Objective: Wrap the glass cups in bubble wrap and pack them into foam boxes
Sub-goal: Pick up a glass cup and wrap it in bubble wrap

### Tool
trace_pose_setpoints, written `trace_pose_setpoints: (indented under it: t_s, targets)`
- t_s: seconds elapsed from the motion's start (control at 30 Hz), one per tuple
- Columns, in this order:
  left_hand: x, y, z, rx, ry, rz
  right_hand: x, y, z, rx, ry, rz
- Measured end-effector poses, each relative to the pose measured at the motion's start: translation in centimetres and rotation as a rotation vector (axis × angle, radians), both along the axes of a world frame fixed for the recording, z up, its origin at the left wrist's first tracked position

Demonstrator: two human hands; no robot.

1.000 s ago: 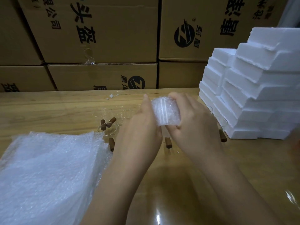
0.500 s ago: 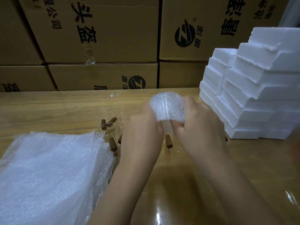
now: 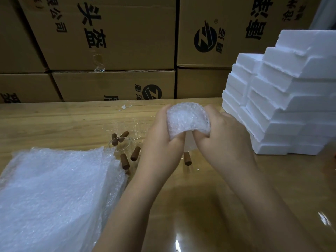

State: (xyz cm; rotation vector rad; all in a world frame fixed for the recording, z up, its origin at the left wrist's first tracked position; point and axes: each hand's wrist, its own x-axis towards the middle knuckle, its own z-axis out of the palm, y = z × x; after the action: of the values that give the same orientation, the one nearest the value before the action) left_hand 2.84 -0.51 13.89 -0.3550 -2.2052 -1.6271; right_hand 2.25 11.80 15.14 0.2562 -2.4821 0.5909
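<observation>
A glass cup wrapped in bubble wrap [image 3: 187, 119] is held above the table's middle between both hands. My left hand [image 3: 161, 137] grips its left side, thumb pressed under the bundle. My right hand [image 3: 220, 137] grips the right side, fingers curled into the wrap's lower edge. The cup itself is hidden inside the wrap. Several clear glass cups [image 3: 135, 130] with brown wooden handles [image 3: 124, 161] lie on the table left of my hands. A pile of bubble wrap sheets [image 3: 54, 193] fills the near left. White foam boxes [image 3: 283, 110] are stacked at the right.
The wooden table [image 3: 54, 122] carries everything. One more brown handle [image 3: 187, 158] lies under my hands. Large cardboard cartons [image 3: 112, 33] form a wall along the table's far edge. A glossy bare patch of table lies at the near right.
The wrapped bundle has turned in my hands and now faces me end-on, and both thumbs have moved under its lower edge. My hands have stayed in about the same place.
</observation>
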Motion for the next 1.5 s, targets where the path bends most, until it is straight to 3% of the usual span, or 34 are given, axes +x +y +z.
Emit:
trace_pose_setpoints:
  t_s: [0.1,0.23,0.4,0.57,0.67,0.73,0.8,0.9,1.0,1.2,1.27,1.4,1.5]
  targets:
    - [-0.2,0.6,-0.4,0.205,-0.021,-0.019,-0.2,-0.1,-0.2,-0.080,-0.079,0.072]
    - [-0.7,0.2,-0.9,0.217,-0.026,0.050,0.1,0.1,-0.2,-0.082,-0.260,0.169]
    - [-0.8,-0.2,-0.8,0.099,-0.015,0.081,0.7,-0.4,0.2,-0.068,-0.084,0.218]
    - [-0.7,0.3,-0.8,-0.057,-0.002,0.085,0.1,-0.9,-0.8,-0.091,0.007,0.108]
    - [-0.6,-0.9,-0.6,-0.181,-0.075,-0.076,-0.5,-0.4,-0.9,-0.134,-0.029,0.060]
    - [-0.7,-2.3,-0.8,-0.181,-0.212,-0.296,-1.2,0.6,-0.6,-0.248,-0.165,0.054]
    - [-0.7,-2.9,-0.9,-0.287,-0.281,-0.384,-1.6,1.5,-0.1,-0.384,-0.332,0.093]
    - [-0.6,-2.0,-1.0,-0.542,-0.031,-0.302,-1.3,1.9,0.3,-0.358,-0.586,0.198]
    - [-0.6,-1.2,-1.0,-0.434,0.180,-0.336,-0.9,1.6,0.5,-0.299,-0.700,0.262]
    - [-0.7,-1.5,-0.8,-0.206,0.364,-0.298,0.4,2.0,1.7,-0.526,-0.774,0.523]
    - [-0.5,-1.7,-0.7,-0.135,0.361,-0.262,0.6,2.7,1.8,-0.454,-0.642,0.486]
    - [-0.4,-2.4,-0.5,-0.084,0.304,-0.192,1.5,2.5,2.9,-0.297,0.096,0.439]
    - [-0.4,-2.8,-0.4,-0.135,0.270,-0.162,1.6,1.9,2.4,-0.103,0.078,0.547]
